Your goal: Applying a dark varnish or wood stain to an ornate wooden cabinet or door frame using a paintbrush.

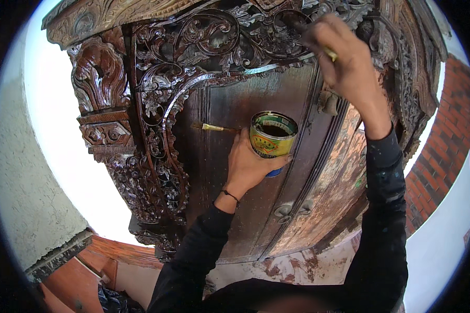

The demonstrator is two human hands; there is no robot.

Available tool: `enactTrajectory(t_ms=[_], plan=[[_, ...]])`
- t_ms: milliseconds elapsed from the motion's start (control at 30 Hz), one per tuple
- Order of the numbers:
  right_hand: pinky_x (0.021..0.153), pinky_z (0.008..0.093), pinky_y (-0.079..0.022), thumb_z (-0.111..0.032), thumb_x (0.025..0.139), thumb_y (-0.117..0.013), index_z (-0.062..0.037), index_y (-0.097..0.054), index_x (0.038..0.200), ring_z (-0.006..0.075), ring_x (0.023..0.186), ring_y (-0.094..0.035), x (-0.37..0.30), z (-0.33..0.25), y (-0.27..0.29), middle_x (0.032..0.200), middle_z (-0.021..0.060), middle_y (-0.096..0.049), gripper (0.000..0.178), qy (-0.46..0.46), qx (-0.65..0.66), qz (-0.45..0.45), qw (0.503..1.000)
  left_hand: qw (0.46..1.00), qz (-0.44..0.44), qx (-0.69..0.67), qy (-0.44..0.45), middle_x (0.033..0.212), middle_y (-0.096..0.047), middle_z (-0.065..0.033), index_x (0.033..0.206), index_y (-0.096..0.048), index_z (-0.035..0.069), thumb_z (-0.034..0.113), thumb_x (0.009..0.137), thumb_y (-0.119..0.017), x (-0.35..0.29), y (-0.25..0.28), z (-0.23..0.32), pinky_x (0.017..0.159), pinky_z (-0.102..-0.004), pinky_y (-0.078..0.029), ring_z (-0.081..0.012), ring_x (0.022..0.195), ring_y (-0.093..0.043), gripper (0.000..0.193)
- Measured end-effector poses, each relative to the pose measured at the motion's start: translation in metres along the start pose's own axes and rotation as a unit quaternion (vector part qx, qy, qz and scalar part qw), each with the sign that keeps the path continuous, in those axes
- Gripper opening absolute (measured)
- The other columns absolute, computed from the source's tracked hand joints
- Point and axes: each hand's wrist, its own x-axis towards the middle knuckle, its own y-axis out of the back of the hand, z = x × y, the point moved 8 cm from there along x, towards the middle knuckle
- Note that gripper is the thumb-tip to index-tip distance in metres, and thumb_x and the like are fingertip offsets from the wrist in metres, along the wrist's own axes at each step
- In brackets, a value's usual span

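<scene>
Paint tin (273,136), yellow and green with a blue base, open at the top and showing dark liquid inside, held in front of the dark wooden door panel (230,104) near the middle of the view. Left hand (248,164) wrapped round the tin from below and behind, grip closed on it, thumb along the lower edge. A spare brush (214,127) with a yellowish handle and dark bristles pinched in the same hand, sticking out level to the left, bristle end close to the panel. Thin dark band on the left wrist, black sleeve below.

Right hand (344,60) raised high, near the top of the door, grip narrow round a yellow-handled brush (318,44), its tip up among the glossy scrollwork carving (209,36); bristles mostly hidden by the fingers and the carving. Black sleeve on the right arm flecked with pale spots.

Carved pillar (107,104) at the left, dark and shiny. Small metal knob (329,103) just under the right hand, ring fittings (292,209) lower on the door. Red brick wall (446,130) at the right, rough pale wall (16,182) at the left.
</scene>
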Motion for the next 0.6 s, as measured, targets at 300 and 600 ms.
enactTrajectory(t_ms=[300,600], plan=[[0.080,0.0478,-0.056,0.005,0.090,-0.077,-0.0037,-0.066,0.114,0.0414,0.093,-0.070,0.009,0.017,0.009,0.100,0.0182,-0.066,0.028,0.048,0.053,0.036,0.997,1.000,-0.006,-0.006,0.007,0.126,-0.068,-0.0248,0.129,-0.060,-0.002,0.046,0.062,-0.102,-0.002,0.006,0.004,0.106,-0.0495,-0.055,-0.0423,0.124,-0.067,0.093],[0.079,0.0385,-0.056,0.000,0.096,-0.076,-0.0021,-0.065,0.107,0.0292,0.086,-0.071,0.020,0.005,-0.001,0.099,0.0136,-0.071,0.015,0.018,-0.001,-0.009,1.000,1.000,-0.004,0.008,0.015,0.128,-0.067,-0.0257,0.129,-0.059,-0.003,0.046,0.062,-0.102,-0.005,0.010,-0.004,0.105,-0.0496,-0.055,-0.0437,0.124,-0.066,0.094]])
